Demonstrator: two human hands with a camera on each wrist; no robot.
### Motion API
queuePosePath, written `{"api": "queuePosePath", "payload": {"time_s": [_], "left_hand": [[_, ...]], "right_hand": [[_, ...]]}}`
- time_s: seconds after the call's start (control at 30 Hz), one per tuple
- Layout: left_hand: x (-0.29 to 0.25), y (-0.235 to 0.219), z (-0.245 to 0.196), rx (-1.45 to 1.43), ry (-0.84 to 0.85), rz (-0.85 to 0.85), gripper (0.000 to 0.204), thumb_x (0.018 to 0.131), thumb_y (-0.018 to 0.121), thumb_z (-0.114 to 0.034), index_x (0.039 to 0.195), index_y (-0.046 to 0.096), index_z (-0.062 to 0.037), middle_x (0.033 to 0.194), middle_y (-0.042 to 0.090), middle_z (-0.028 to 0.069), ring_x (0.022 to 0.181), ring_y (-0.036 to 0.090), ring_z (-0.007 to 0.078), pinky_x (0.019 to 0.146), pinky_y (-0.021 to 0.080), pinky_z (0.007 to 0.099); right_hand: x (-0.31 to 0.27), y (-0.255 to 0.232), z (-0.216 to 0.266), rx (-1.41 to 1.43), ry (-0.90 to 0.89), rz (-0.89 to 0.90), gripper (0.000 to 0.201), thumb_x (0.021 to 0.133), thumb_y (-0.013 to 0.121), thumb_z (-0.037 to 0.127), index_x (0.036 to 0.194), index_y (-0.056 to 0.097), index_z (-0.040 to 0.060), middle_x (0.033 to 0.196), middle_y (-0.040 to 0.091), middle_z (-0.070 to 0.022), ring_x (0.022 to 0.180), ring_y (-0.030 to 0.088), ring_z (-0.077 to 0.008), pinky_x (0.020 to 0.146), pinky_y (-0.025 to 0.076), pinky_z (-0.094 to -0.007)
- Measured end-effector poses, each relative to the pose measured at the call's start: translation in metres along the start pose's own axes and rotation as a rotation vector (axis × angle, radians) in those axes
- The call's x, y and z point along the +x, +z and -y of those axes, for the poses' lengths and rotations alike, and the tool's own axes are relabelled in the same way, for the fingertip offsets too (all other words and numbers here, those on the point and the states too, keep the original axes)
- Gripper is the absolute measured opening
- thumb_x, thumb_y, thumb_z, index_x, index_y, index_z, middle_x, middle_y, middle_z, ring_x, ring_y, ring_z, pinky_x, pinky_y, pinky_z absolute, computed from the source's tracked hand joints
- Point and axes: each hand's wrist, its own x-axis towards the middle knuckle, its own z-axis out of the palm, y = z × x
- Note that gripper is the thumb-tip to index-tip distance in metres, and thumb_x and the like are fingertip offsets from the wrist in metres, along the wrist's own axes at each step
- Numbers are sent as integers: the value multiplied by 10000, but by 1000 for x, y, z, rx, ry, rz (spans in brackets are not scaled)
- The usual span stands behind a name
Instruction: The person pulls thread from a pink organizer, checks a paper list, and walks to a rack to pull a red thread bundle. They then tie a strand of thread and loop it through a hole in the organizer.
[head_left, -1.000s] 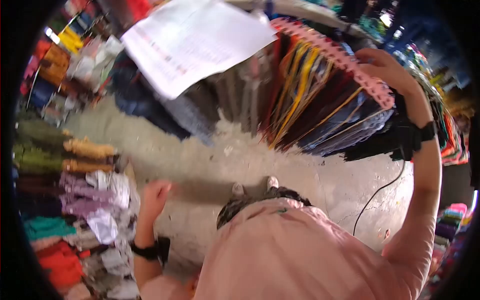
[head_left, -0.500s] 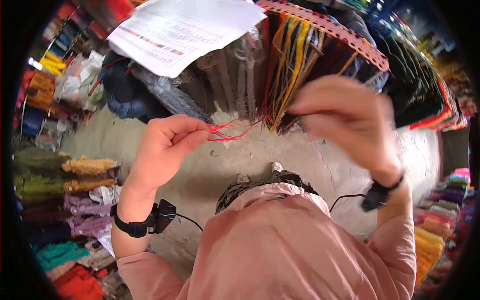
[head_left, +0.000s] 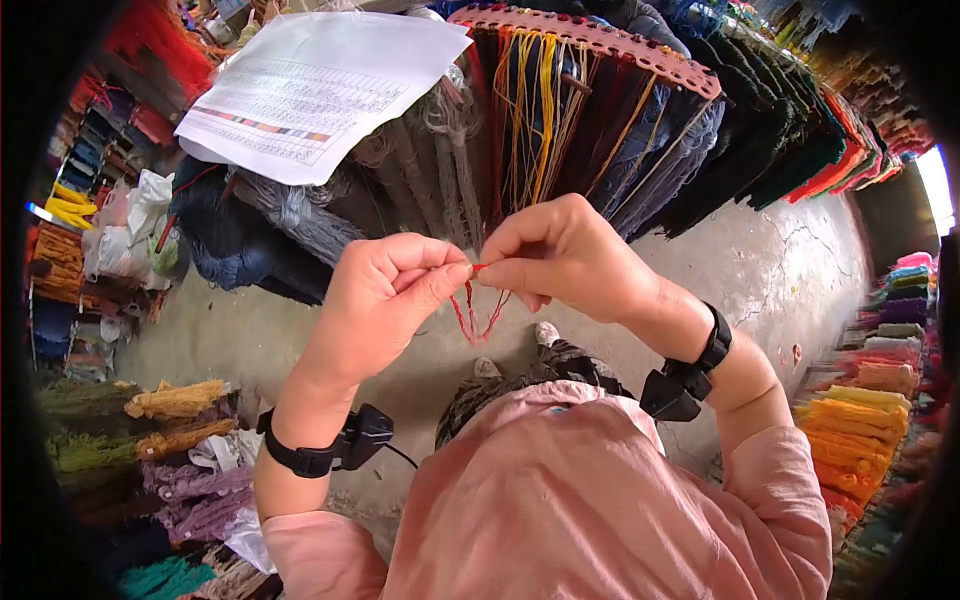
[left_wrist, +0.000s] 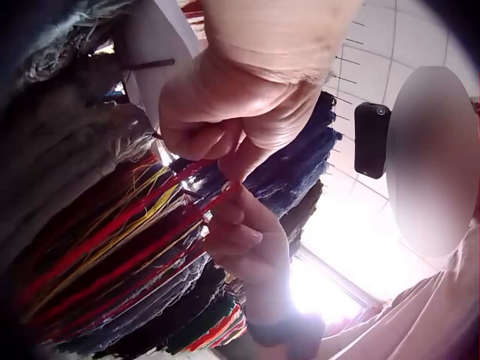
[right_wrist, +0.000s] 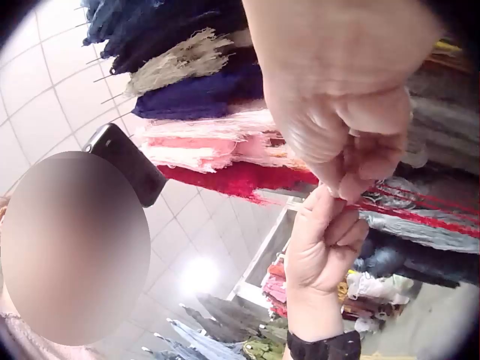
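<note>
In the head view a thin bundle of red thread (head_left: pixel 476 337) hangs in a loop below the fingertips. My left hand (head_left: pixel 372 305) pinches it between thumb and index finger. From the other side my right hand (head_left: pixel 575 262) pinches the same thread, its fingertips meeting the left ones. Both wrist views show the red strands running away from the joined fingertips. Behind the hands is a pink holed strip (head_left: pixel 600 42), with yellow thread (head_left: pixel 548 110) and other coloured threads hanging from it.
A printed sheet (head_left: pixel 320 90) lies over hanging grey yarn (head_left: pixel 300 222) at the upper left. Dark skeins (head_left: pixel 760 130) hang at the upper right. Folded orange yarn (head_left: pixel 855 435) is stacked on the right, purple yarn (head_left: pixel 205 500) on the left. Below is a concrete floor (head_left: pixel 240 340).
The right hand has come from the pink strip, past the hanging threads, to the left hand. The left hand has risen from the side. Both now pinch the red thread together.
</note>
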Motion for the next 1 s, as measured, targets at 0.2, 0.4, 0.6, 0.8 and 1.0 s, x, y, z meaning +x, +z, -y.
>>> {"api": "queuePosePath", "payload": {"time_s": [0.2,0.4,0.6,0.8,1.0], "left_hand": [[16,24,27,-657,-133,85,148,808,513,-100,899,573,0,593,423,-69,505,329,15,460,261,162],[54,66,76,-1390,-244,311,176,808,511,-175,900,558,-32,545,261,-72,468,253,42,480,223,184],[109,144,28,-1077,-52,221,164,809,515,-142,892,562,-8,508,321,-71,459,263,34,463,221,178],[158,184,0,-997,106,-184,149,825,488,-100,912,550,3,507,305,-79,437,240,17,458,232,184],[191,194,4,-1046,202,-327,136,812,508,-95,904,551,-5,530,337,-80,434,246,11,448,228,180]], "right_hand": [[-35,-23,2,751,-159,48,84,767,507,64,711,472,13,897,499,-127,499,502,-117,372,360,-203],[-153,-181,50,539,-690,-611,97,776,409,82,838,442,14,688,470,-97,625,465,-187,597,380,-304],[-152,-288,166,-506,-809,-882,168,785,464,48,919,497,-49,824,539,-79,786,489,-143,772,374,-276],[-10,-247,129,-760,-181,35,225,738,515,81,945,468,4,695,521,-23,635,473,-80,583,383,-213],[48,-249,99,-758,44,326,214,692,500,77,870,395,23,627,486,-25,585,439,-75,520,351,-215]]}}
